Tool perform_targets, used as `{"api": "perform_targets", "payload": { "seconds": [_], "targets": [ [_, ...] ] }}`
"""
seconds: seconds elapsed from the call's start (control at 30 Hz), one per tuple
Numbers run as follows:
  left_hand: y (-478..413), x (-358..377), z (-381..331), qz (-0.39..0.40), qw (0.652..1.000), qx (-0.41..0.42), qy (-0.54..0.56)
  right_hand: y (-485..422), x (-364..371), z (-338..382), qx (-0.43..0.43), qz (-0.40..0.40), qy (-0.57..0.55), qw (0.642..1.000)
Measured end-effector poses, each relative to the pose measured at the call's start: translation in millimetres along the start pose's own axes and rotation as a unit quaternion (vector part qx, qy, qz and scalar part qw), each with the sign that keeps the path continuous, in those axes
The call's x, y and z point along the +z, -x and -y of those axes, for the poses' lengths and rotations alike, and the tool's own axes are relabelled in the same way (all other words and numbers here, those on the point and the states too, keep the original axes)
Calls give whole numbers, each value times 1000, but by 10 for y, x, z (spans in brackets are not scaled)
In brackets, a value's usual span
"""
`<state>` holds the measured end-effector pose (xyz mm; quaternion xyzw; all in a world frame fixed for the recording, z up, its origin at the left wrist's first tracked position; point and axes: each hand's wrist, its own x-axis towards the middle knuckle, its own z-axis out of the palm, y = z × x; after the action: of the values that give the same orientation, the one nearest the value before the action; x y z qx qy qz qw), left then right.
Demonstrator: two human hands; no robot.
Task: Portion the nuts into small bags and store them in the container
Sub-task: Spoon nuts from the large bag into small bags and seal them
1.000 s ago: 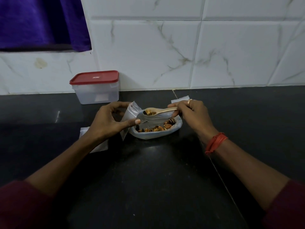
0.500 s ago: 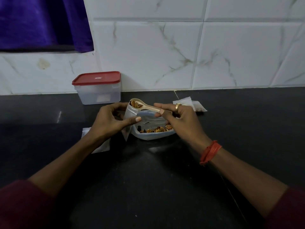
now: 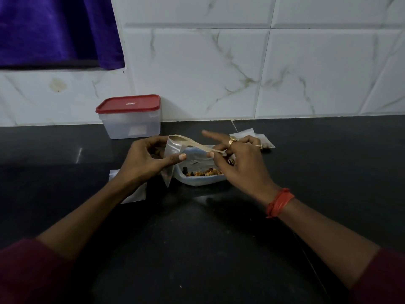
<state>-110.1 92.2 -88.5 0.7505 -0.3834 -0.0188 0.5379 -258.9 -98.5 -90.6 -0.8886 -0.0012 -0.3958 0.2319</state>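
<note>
My left hand (image 3: pixel 146 160) grips a small clear bag (image 3: pixel 172 150) and holds its mouth open and upright. My right hand (image 3: pixel 238 163) pinches the handle of a wooden spoon (image 3: pixel 195 144) whose bowl is tipped into the bag's mouth. Just below the spoon, a shallow clear tray (image 3: pixel 203 179) holds mixed nuts (image 3: pixel 202 172). A clear storage container with a red lid (image 3: pixel 130 116) stands shut by the wall, behind my left hand.
Flat empty bags (image 3: pixel 133 194) lie on the black counter (image 3: pixel 197 249) under my left wrist. Filled small bags (image 3: pixel 260 139) lie behind my right hand. The tiled wall (image 3: pixel 241 73) rises at the back, and a purple cloth (image 3: pixel 54 29) hangs at the upper left.
My right hand carried the spoonful of nuts from above the tray leftwards to the bag and tipped the spoon into its mouth. My left hand kept hold of the bag.
</note>
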Motion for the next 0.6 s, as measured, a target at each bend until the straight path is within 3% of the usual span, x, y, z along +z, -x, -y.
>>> {"api": "perform_targets", "payload": {
  "seconds": [0.43,0.6],
  "targets": [
    [-12,-5,13,-20,1000,20,-3,-77,-154,-159,33,-83,10,996],
    [-17,9,-1,-30,999,21,8,-95,-312,-205,45,-71,-95,992]
  ]
}}
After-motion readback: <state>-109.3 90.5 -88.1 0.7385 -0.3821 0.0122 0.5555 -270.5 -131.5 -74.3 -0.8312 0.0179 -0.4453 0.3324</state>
